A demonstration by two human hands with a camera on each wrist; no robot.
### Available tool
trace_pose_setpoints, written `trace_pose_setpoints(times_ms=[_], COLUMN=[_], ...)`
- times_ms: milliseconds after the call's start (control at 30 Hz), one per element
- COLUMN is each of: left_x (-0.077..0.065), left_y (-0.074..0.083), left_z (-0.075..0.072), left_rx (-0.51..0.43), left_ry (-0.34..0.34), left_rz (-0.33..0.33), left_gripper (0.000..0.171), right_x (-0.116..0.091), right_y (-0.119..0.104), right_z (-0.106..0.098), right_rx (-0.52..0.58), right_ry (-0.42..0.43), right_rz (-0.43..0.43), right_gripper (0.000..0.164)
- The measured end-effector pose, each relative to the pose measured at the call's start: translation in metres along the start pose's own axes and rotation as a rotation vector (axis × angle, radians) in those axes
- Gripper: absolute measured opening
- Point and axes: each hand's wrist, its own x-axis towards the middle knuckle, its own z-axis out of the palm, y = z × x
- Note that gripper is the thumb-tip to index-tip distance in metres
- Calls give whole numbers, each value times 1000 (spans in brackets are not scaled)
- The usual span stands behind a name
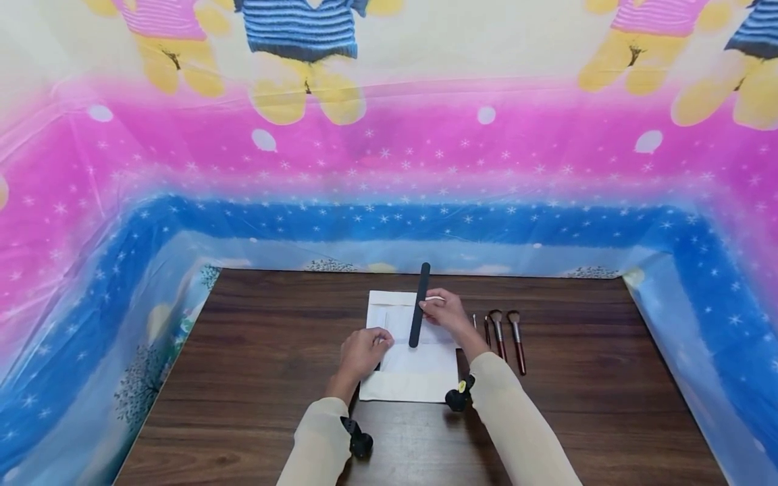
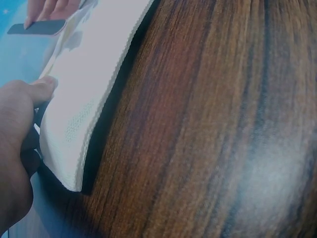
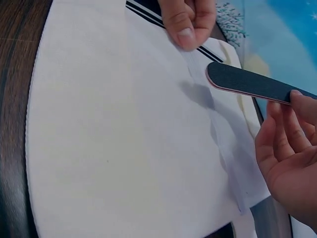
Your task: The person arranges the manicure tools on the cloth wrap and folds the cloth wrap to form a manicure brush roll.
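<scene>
A white cloth piece (image 1: 413, 387), with folded bands at its near and far ends, lies on the table. My right hand (image 1: 446, 312) pinches a long black nail file (image 1: 420, 307) between thumb and fingers and holds it above the cloth. The file's rounded end (image 3: 223, 74) points toward my left hand in the right wrist view. My left hand (image 1: 367, 351) pinches the cloth's left edge. In the left wrist view, its thumb (image 2: 43, 90) lies on the fabric while the other fingers are mostly hidden. A translucent strip (image 3: 220, 144) runs along the cloth.
To the right of the cloth lie two makeup brushes (image 1: 517, 341) with reddish handles and two thinner tools (image 1: 487, 331), partly behind my right arm. The dark wooden table (image 1: 255, 378) ends at a printed fabric backdrop (image 1: 389, 223) on the far side.
</scene>
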Motion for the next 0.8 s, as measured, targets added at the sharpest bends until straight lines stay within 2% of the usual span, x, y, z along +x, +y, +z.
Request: trace_pose_setpoints(times_ms=[300,433,567,800], left_x=[0,1,1,1], left_y=[2,1,0,0], left_z=[0,0,0,0], left_rx=[17,18,12,7], left_ry=[-1,-3,-5,-7], left_rz=[15,10,13,18], left_gripper=[10,10,10,11], right_x=[5,8,8,5], right_y=[7,11,12,12], right_z=[13,16,19,21], right_rx=[113,138,120,18], right_ry=[88,96,90,34], right_rz=[1,-13,-19,-31], right_gripper=[18,15,17,20])
